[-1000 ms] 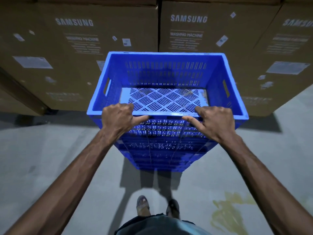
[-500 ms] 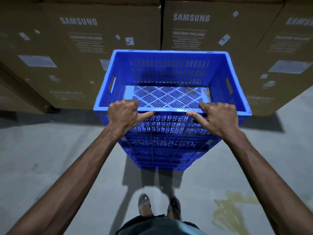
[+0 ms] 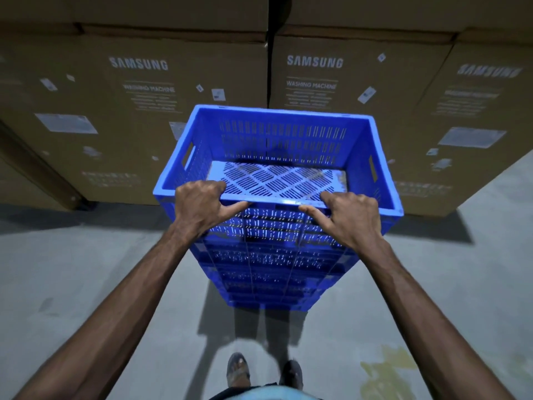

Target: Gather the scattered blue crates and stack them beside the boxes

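A blue slotted crate (image 3: 279, 140) sits on top of a stack of blue crates (image 3: 271, 278) standing on the floor in front of me. My left hand (image 3: 202, 206) grips the near rim of the top crate at its left part, fingers curled over the edge and thumb along the outside. My right hand (image 3: 352, 217) grips the same rim further right in the same way. The top crate is empty. Large brown cardboard boxes (image 3: 314, 79) marked as washing machines stand right behind the stack.
A row of cardboard boxes (image 3: 138, 111) forms a wall across the back, with another row stacked above. The grey concrete floor (image 3: 86, 269) spreads to both sides. A yellowish stain (image 3: 386, 370) marks the floor at the lower right. My feet (image 3: 236, 370) stand just behind the stack.
The view has tilted upward a little, so the crate stack and boxes sit lower in frame. Both hands keep the same grip on the near rim.
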A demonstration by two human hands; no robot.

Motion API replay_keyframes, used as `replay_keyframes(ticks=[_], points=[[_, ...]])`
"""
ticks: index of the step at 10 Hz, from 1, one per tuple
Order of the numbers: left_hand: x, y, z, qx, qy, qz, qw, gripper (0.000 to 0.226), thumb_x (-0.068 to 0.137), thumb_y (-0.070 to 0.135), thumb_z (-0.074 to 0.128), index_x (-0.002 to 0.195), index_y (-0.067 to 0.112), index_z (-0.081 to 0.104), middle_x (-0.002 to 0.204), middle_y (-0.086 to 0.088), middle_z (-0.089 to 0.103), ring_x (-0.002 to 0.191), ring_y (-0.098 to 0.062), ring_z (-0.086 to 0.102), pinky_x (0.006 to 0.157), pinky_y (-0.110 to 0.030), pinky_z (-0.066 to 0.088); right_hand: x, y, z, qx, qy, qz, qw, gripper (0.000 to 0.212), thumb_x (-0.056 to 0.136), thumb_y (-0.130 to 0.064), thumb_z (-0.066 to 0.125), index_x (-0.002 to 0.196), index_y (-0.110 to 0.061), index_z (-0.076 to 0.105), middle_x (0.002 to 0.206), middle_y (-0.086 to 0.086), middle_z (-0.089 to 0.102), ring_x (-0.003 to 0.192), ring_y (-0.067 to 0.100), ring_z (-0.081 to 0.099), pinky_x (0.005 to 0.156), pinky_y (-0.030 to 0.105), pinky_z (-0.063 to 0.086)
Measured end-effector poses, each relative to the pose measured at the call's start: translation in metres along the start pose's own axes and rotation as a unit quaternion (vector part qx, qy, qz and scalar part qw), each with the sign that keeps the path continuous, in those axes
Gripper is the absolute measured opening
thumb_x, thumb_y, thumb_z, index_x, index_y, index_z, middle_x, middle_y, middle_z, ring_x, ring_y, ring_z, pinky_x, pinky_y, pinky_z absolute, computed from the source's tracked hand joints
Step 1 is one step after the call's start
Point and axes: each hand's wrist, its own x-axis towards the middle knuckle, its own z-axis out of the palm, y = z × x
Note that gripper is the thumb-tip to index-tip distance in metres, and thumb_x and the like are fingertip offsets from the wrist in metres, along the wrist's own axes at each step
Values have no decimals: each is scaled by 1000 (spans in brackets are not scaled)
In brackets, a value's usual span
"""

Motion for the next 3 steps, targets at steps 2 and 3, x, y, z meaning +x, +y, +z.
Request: replay_keyframes(ticks=[2,3], points=[[-6,5,-11,-17,-24,8,1000,86,75,100,30,58,18,47,47,4,41,41,-14,40,44,-27,33,-4,-2,0,24,-16,10,1000,70,92,-84,28,64,-23,44,50,-7,41,44,13,40,48,22,26],[1,11,-22,-47,-19,-2,999,84,75,101,23,67,22,51,48,6,45,44,-14,45,46,-29,39,3,-1,-6,62,-40,25,997,74,89,-89,21,67,-25,52,51,-6,46,48,10,46,51,24,30]])
